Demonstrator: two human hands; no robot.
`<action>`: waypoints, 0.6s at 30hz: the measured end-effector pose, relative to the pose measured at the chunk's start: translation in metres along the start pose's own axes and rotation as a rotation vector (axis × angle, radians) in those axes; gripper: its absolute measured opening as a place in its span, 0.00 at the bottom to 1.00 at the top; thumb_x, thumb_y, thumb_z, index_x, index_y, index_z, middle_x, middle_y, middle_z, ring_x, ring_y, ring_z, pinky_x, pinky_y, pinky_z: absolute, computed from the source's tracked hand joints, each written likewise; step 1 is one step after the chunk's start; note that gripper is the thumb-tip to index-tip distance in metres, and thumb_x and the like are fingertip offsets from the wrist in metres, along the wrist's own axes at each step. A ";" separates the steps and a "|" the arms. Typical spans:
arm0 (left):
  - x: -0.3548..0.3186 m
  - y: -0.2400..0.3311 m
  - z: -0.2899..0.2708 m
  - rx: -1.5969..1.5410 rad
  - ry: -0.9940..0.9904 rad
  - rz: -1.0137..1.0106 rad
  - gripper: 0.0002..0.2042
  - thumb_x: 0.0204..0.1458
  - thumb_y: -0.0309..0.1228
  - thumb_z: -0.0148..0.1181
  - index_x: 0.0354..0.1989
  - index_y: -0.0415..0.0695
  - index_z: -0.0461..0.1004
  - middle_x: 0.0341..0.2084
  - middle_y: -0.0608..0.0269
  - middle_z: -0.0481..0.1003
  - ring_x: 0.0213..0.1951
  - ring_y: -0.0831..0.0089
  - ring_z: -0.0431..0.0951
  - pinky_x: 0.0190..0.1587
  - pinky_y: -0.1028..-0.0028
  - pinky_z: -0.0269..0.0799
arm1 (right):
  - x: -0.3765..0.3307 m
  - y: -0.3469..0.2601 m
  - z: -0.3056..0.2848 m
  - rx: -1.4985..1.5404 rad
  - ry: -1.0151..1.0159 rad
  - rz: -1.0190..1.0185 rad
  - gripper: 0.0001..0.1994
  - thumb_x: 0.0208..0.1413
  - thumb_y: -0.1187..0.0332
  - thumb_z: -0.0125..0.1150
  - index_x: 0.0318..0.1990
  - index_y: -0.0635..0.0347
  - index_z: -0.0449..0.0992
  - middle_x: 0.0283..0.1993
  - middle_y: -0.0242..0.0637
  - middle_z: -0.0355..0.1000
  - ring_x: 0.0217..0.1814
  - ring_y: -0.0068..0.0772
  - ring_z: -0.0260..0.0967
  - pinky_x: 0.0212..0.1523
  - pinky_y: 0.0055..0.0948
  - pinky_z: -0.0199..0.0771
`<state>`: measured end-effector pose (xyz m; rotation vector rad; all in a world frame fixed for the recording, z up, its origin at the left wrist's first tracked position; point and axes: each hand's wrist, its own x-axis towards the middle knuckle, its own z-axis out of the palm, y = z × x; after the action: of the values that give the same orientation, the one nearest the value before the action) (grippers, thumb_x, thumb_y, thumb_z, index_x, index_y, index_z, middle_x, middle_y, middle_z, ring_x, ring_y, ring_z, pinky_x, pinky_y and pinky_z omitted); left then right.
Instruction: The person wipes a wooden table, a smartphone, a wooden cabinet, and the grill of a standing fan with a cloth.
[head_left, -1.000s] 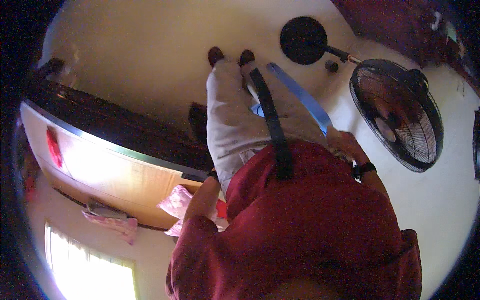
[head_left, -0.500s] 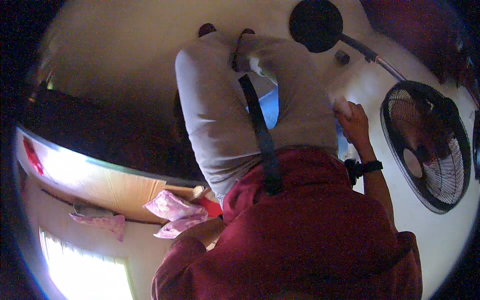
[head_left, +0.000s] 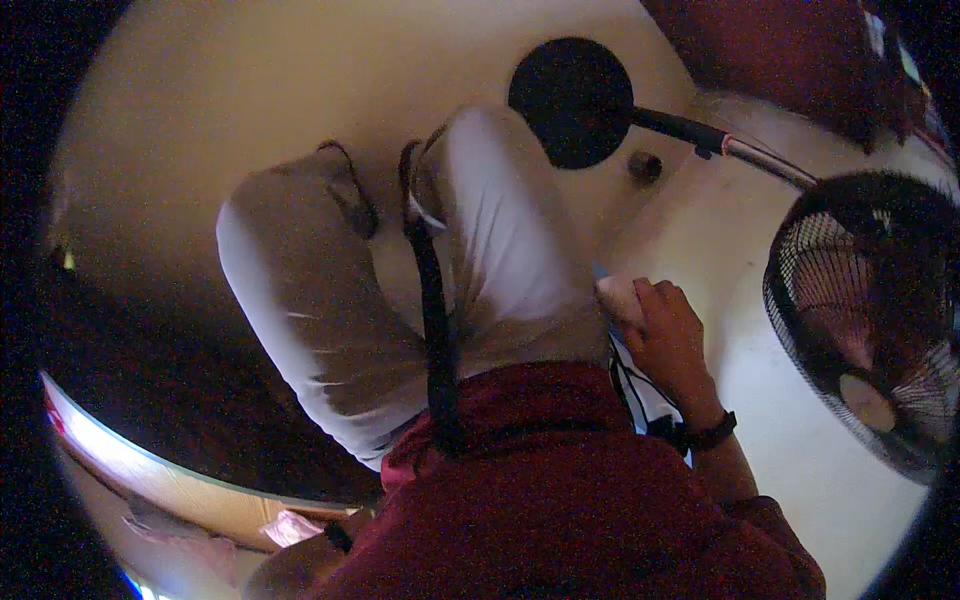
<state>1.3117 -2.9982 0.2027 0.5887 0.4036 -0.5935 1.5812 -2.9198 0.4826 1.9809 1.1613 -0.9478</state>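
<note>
My right hand is beside my right thigh, its fingers curled round a small pale, pinkish lump. What the lump is, I cannot make out. A dark watch or band circles that wrist. Under the wrist shows a blue and white thing with black lines. Low on the left, my left forearm carries a black band. Most of my left hand is hidden by my hip and shirt, so its fingers do not show. Light trousers cover my bent legs, and a dark strap hangs between them.
A pedestal fan stands on the right, with a black round base, a pole and a wire-caged head. A small dark object lies near the base on the pale floor. Pink patterned cloth sits at lower left.
My view has shifted, so my legs and right hand appear further left and lower. My knees look wider apart. The right hand still grips the pale lump; less of the pink cloth shows.
</note>
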 end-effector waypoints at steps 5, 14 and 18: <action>-0.026 -0.119 -0.062 0.131 -0.292 -0.144 0.30 0.53 0.43 0.62 0.62 0.45 0.63 0.53 0.52 0.72 0.54 0.59 0.72 0.48 0.61 0.73 | 0.089 -0.016 0.041 0.012 0.025 -0.322 0.25 0.44 0.70 0.59 0.54 0.59 0.69 0.47 0.48 0.69 0.48 0.51 0.65 0.44 0.46 0.71; 0.147 -0.186 -0.526 0.811 -0.225 0.016 0.29 0.53 0.40 0.64 0.61 0.44 0.64 0.52 0.51 0.73 0.53 0.60 0.73 0.48 0.64 0.74 | 0.571 -0.075 0.417 0.066 0.503 -0.518 0.30 0.43 0.69 0.63 0.59 0.59 0.65 0.47 0.50 0.67 0.46 0.53 0.68 0.43 0.44 0.74; 0.172 -0.138 -0.446 0.776 0.402 0.591 0.31 0.50 0.34 0.67 0.62 0.41 0.62 0.51 0.50 0.73 0.52 0.64 0.74 0.48 0.68 0.73 | 0.500 -0.074 0.393 0.096 0.661 -0.692 0.31 0.43 0.69 0.66 0.58 0.61 0.64 0.47 0.53 0.66 0.47 0.54 0.68 0.44 0.44 0.73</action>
<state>1.2738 -2.8839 -0.2803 1.5219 0.3410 -0.0279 1.5865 -2.9893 -0.1538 2.0587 2.3058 -0.6577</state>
